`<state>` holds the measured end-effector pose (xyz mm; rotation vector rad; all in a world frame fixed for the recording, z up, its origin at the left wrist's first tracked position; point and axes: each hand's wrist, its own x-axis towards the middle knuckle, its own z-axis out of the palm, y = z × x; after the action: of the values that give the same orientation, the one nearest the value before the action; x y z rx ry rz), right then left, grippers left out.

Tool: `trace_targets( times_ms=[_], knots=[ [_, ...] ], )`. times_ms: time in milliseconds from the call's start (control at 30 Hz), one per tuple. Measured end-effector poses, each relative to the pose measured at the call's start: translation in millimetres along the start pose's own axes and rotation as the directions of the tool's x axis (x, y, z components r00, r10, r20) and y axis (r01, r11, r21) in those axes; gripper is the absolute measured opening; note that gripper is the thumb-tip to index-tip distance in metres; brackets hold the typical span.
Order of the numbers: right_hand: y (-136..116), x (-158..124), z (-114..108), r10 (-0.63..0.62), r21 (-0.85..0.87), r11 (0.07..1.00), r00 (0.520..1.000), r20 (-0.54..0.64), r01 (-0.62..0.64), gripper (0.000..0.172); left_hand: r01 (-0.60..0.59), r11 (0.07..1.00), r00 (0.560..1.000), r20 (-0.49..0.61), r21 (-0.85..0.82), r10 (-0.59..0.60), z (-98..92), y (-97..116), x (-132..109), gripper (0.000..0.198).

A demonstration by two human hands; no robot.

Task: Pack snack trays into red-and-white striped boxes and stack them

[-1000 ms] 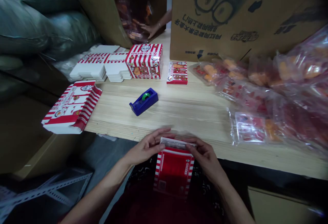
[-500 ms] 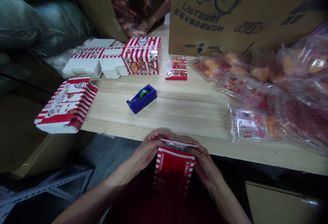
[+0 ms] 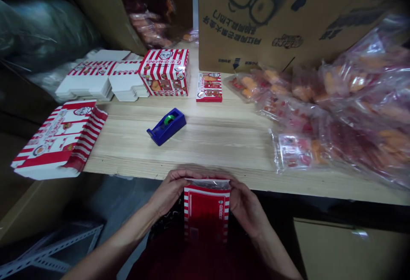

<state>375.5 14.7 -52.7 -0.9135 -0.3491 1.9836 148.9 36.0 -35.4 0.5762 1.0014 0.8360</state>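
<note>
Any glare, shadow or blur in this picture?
Head view: glare whitens a clear packet at right; head view: shadow darkens the lower part of the striped box between left hand and right hand; head view: the greenish sacks at upper left look soft.

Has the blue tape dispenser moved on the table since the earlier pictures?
No. The blue tape dispenser keeps its place relative to the small flat box; only the camera's view has shifted.

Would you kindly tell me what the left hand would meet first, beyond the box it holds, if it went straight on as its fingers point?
Most likely the right hand, at the opposite side of the box, though depth is hard to judge.
</note>
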Motion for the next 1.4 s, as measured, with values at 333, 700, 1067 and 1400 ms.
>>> trace_targets(
  times_ms=[333, 700, 1067, 1400],
  knots=[
    [-8, 1, -11, -0.067, -0.205, 0.978, 0.99, -0.125, 0.04, 0.013, -0.035, 0.994, 0.989, 0.143, 0.101, 0.02, -6.6, -8, 7, 0.025],
    [-19, -9, -34, -0.286, -0.721, 0.571, 0.919, 0.272, 0.391, 0.024, -0.405, 0.671, 0.902, 0.391, 0.621, 0.182, -26.5, 8, 0, 0.032],
    [-16, 18, -21, -0.317, -0.743, 0.551, 0.919, 0.235, 0.38, 0.026, -0.383, 0.577, 0.922, 0.333, 0.721, 0.196, -7.6, 26, 18, 0.019],
    [-34, 24, -12, -0.039, -0.615, 0.769, 0.973, 0.227, 0.174, 0.025, -0.338, 0.678, 0.939, 0.28, 0.652, 0.199, -6.1, 22, 25, 0.02]
  ],
)
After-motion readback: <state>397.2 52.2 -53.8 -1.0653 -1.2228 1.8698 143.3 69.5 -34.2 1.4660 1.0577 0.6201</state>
